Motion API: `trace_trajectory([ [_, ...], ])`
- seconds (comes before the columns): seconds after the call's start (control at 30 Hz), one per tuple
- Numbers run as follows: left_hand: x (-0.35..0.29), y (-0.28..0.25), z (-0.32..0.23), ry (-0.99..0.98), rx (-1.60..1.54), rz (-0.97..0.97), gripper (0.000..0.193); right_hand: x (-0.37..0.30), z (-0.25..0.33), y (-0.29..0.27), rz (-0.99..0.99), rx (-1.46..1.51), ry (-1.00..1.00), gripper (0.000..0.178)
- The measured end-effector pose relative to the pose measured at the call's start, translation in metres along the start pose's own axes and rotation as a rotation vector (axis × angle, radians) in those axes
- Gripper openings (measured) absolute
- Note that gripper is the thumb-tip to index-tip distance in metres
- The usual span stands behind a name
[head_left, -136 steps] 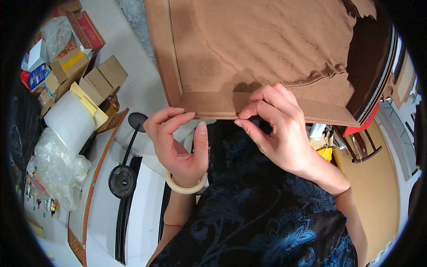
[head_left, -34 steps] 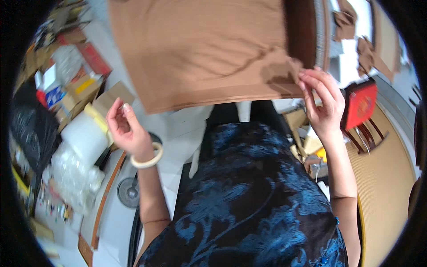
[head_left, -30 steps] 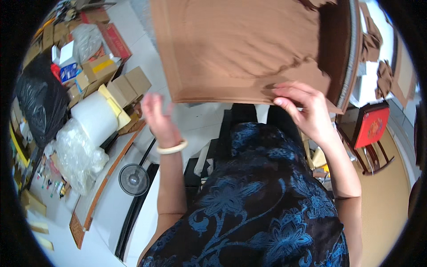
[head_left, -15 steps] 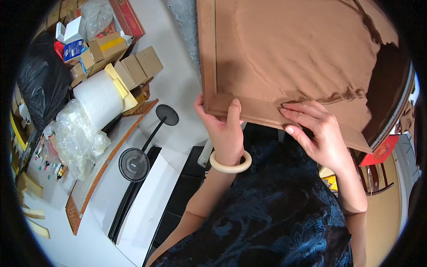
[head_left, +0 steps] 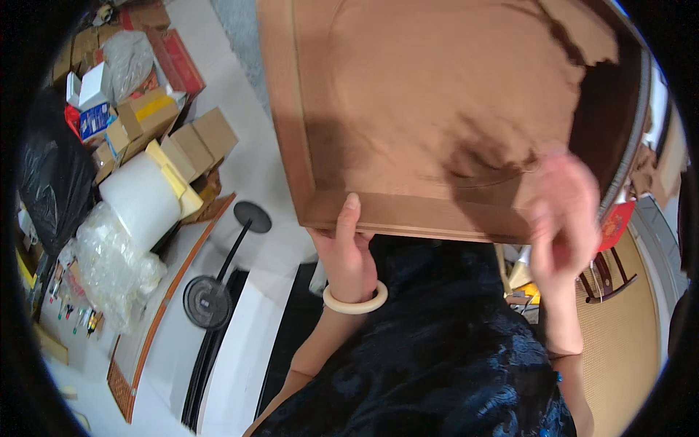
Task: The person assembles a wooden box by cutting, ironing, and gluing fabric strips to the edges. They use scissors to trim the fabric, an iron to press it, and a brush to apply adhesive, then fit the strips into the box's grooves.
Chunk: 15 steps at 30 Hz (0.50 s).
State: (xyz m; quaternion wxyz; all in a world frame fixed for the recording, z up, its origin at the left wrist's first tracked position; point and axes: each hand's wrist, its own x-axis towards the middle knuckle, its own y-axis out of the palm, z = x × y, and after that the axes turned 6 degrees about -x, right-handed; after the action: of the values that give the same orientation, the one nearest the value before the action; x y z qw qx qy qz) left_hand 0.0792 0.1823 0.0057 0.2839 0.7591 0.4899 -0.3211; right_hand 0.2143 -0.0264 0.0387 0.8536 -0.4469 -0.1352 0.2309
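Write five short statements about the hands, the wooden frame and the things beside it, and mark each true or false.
1. The left hand grips the near edge of the wooden frame, thumb on top. True.
2. The right hand is sharp and still. False: it is blurred, at the frame's near right corner.
3. Brown cloth lies in the frame. True.
4. The cream bangle is on the right wrist. False: it is on the left wrist.
5. The white roll lies on the frame. False: it is off to the left, among cardboard boxes.
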Motion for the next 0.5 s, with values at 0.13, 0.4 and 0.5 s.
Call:
trace_trajectory([
  [0.13, -0.015, 0.006, 0.010, -0.327, -0.060, 0.152, 0.037, 0.008, -0.089, -0.051, -0.554, -0.049, 0.429, 0.055],
  [0.4, -0.016, 0.023, 0.054, -0.340, -0.117, 0.193, 0.032, 0.051, -0.175, -0.086, 0.048, -0.170, 0.657, 0.078],
  [0.5, -0.015, 0.029, 0.036, -0.330, -0.081, 0.141, 0.030, 0.056, -0.162, -0.089, 0.052, -0.221, 0.581, 0.051],
])
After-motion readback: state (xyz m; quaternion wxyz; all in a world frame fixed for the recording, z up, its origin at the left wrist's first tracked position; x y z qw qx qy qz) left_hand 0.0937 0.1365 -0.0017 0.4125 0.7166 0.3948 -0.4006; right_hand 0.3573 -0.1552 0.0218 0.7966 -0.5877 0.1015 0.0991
